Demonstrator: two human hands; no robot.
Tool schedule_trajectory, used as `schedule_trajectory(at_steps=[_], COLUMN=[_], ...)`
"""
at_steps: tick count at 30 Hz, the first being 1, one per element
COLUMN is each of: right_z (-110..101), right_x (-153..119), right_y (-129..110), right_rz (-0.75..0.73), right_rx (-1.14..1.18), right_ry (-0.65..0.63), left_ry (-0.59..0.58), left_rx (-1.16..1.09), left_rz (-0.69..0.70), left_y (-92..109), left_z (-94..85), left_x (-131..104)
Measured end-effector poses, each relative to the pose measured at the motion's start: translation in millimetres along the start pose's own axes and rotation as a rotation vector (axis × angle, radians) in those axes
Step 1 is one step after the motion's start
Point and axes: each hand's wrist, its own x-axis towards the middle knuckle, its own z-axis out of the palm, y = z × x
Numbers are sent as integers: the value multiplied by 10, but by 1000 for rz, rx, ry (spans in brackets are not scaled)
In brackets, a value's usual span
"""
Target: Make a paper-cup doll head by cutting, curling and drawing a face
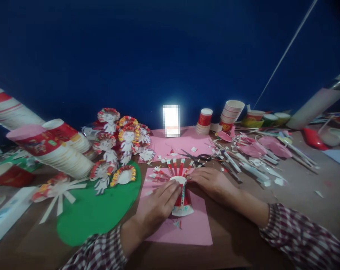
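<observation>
A cut paper cup (pixel 185 210), red and white with a patterned band, lies on a sheet of pink paper (pixel 199 230) in front of me. Its wall is slit into narrow strips (pixel 182 167) that fan out at the far side. My left hand (pixel 160 197) rests across the cup's left side, fingers together and pressing it down. From the right, my right hand (pixel 212 182) reaches in with bent fingers at the base of the strips; its fingertips touch the cup's upper right edge. Part of the cup is hidden under the left fingers. Black scissors (pixel 199 157) lie just beyond.
Finished paper figures (pixel 127 138) with curled red and yellow rims cluster at the left, by a green sheet (pixel 102 217). Stacked paper cups (pixel 57 150) lean at the far left. More cups (pixel 233 110) stand at the back right. Scraps and pens (pixel 232 161) litter the right side.
</observation>
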Motion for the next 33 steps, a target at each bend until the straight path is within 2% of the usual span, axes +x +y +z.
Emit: schedule_trajectory(at_steps=[7, 10, 16, 21, 33], right_z=[-36, -40, 109, 222, 232], right_x=[2, 31, 44, -25, 13], right_y=[-43, -152, -325, -315, -322], right_rz=[33, 35, -15, -35, -60], right_rx=[13, -1, -53, -125, -122], right_ry=[-89, -68, -65, -51, -51], left_ry=[-10, -18, -32, -62, -65], left_rx=[22, 60, 78, 87, -1], left_rz=[55, 71, 73, 50, 13], left_y=[48, 77, 150, 205, 199], left_z=[-27, -37, 6, 24, -6], left_x=[6, 9, -27, -48, -10])
